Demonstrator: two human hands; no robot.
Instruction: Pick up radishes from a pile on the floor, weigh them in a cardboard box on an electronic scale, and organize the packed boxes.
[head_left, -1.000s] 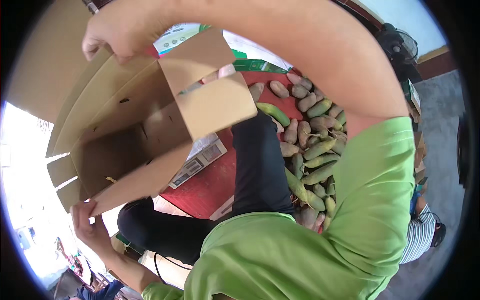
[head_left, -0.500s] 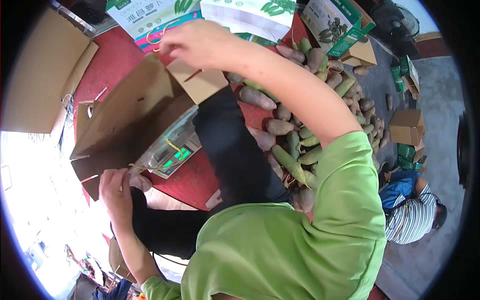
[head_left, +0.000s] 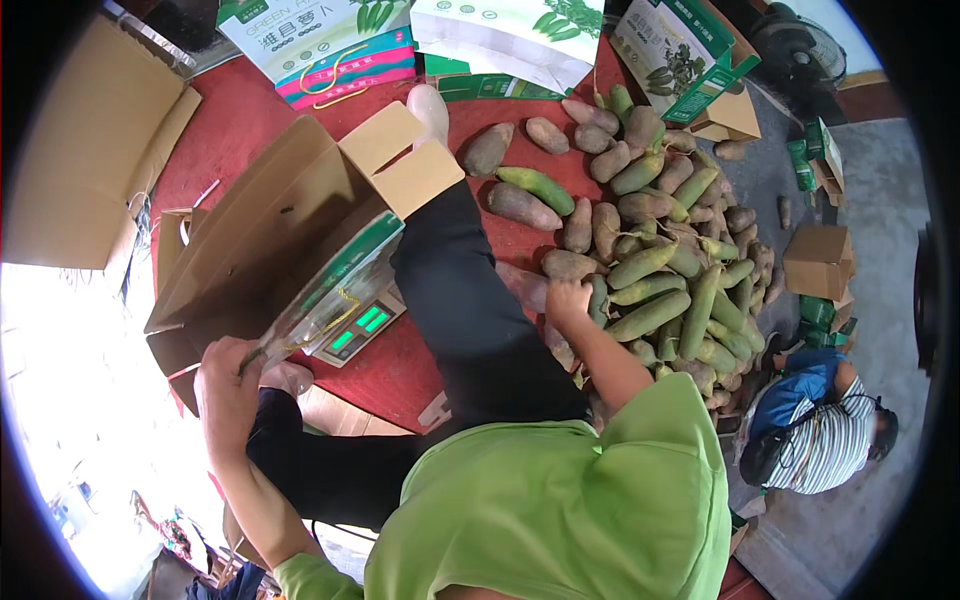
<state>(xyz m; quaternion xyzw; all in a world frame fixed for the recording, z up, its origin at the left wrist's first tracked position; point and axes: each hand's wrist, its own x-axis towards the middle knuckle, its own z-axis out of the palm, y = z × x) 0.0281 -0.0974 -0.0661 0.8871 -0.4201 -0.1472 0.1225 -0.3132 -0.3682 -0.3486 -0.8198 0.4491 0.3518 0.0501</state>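
Note:
An open cardboard box point(head_left: 245, 235), brown inside with a green and white outer side, leans in front of me, its flaps spread. My left hand point(head_left: 225, 385) is closed on its near edge, beside a yellow cord handle. Partly under the box, a weighing scale point(head_left: 365, 325) shows lit green digits. My right hand point(head_left: 570, 303) is at the left edge of a heap of green and purplish radishes point(head_left: 650, 265). It touches the radishes there, but its fingers are mostly hidden, and any grip cannot be made out.
Printed gift cartons point(head_left: 310, 40) and a white-sided carton point(head_left: 510, 35) stand at the far side of the red mat point(head_left: 225, 110). Another printed box point(head_left: 670, 55) and a fan point(head_left: 795, 50) are far right. A person in a striped shirt point(head_left: 825, 430) crouches at the right.
My right hand has moved from above the box's far flap back to the right, down to the radish heap. My left hand keeps its hold on the box's edge.

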